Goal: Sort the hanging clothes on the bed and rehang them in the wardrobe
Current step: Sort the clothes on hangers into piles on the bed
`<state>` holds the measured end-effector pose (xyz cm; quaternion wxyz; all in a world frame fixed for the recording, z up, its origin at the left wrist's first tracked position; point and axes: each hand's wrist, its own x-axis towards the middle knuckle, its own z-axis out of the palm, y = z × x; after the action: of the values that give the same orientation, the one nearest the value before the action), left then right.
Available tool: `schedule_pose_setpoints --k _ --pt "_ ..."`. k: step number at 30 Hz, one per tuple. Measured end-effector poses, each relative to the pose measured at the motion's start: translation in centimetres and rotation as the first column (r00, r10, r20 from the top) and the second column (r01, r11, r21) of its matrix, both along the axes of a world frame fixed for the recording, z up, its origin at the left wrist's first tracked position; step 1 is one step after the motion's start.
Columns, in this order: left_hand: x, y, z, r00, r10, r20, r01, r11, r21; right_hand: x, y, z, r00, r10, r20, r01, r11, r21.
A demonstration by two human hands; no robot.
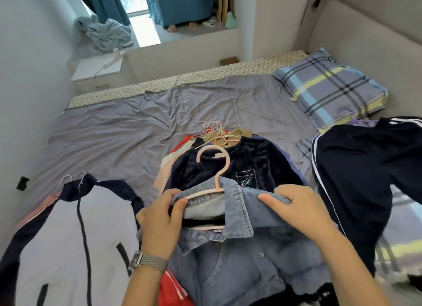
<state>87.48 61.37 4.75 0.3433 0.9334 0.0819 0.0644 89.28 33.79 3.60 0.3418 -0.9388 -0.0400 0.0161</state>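
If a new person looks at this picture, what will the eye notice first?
First, the left hand and right hand gripping a denim shirt on a pink hanger at the bottom centre. Behind it lies a pile of hung clothes on the grey bed, with a plaid pillow at upper right.

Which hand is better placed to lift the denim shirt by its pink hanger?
Probably the left hand: it already pinches the pink hanger arm and the denim shirt collar. The right hand grips only collar cloth, farther from the hook.
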Motion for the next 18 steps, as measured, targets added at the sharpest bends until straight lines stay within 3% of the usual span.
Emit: schedule_pose_setpoints --k 3,8,12,18 --pt "-6.1 1.4 4.0 0.997 0.004 0.078 0.0 0.998 -0.059 -6.4 2.0 5.0 0.983 -0.146 0.111 0.148 0.989 -0.018" --pt "-17.2 3.7 7.3 0.998 0.051 0.025 -0.045 0.979 -0.198 -17.2 6.5 9.3 0.931 -0.319 0.176 0.329 0.944 -0.029" --pt "-24.4 6.2 8.6 1.0 0.0 0.027 0.006 0.97 -0.242 -23.9 8.7 11.6 0.944 -0.32 0.082 0.317 0.947 0.048" --pt "-29.2 7.2 12.2 0.989 -0.047 0.143 0.075 0.977 -0.199 -30.0 9.3 13.5 0.934 -0.343 0.098 0.304 0.91 0.282"
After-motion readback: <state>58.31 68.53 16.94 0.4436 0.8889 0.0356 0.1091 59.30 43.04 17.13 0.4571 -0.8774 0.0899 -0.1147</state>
